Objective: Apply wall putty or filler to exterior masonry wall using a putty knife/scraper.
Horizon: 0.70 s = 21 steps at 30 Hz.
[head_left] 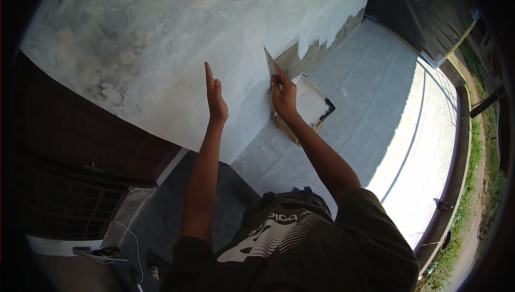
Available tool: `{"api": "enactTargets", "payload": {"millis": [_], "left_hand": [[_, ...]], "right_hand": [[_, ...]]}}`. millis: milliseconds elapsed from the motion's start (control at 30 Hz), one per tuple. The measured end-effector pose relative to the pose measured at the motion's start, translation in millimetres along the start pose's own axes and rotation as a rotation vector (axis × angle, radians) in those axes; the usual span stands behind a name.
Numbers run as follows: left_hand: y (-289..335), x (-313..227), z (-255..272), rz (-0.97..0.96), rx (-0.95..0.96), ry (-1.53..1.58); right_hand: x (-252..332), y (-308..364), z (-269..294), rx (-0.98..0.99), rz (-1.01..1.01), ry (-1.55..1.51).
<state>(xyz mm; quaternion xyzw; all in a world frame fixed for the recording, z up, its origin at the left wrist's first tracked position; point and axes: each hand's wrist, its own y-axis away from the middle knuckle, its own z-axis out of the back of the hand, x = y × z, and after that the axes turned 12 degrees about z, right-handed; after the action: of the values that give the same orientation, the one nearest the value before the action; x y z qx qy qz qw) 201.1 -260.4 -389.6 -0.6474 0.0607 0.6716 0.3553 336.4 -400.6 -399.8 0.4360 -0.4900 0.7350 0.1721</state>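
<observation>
My right hand [285, 97] grips a putty knife [269, 62], its thin blade pointing up and edge-on close to the wall. The wall [161, 61] carries patchy white and grey filler, smoother and whiter toward the right. My left hand [216, 101] is raised in front of it with straight fingers and holds nothing; I cannot tell whether it touches the surface. Below and beyond my right hand, a square white tray [311, 100] with a dark, smeared rim holds whitish paste. Part of the tray is hidden by my right hand and forearm.
Grey floor tiles [365, 96] run along the wall, splattered with white specks, and are sunlit at the right. A low ledge [453, 201] borders them. On the left are a dark door [80, 125] and a white cable [138, 249]. A dark sheet [418, 13] hangs at the far right.
</observation>
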Motion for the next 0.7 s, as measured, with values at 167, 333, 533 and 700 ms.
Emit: {"api": "enactTargets", "payload": {"millis": [167, 333, 533, 700], "left_hand": [[0.7, 34.2, -68.3, 0.13, 0.052, -0.031], [14.1, 77.3, -109.8, 0.235, 0.09, -0.049], [29.8, 137.0, -157.3, 0.361, 0.136, -0.053], [16.5, 196.2, -202.5, 0.479, 0.186, -0.044]], "right_hand": [[-54.4, 6.1, 58.4, -0.149, -0.073, -0.217], [-99.2, 16.6, 94.4, -0.23, -0.191, -0.217], [-185.1, 28.5, 128.4, -0.314, -0.391, -0.177], [-253.9, 22.0, 138.3, -0.284, -0.51, -0.045]]}}
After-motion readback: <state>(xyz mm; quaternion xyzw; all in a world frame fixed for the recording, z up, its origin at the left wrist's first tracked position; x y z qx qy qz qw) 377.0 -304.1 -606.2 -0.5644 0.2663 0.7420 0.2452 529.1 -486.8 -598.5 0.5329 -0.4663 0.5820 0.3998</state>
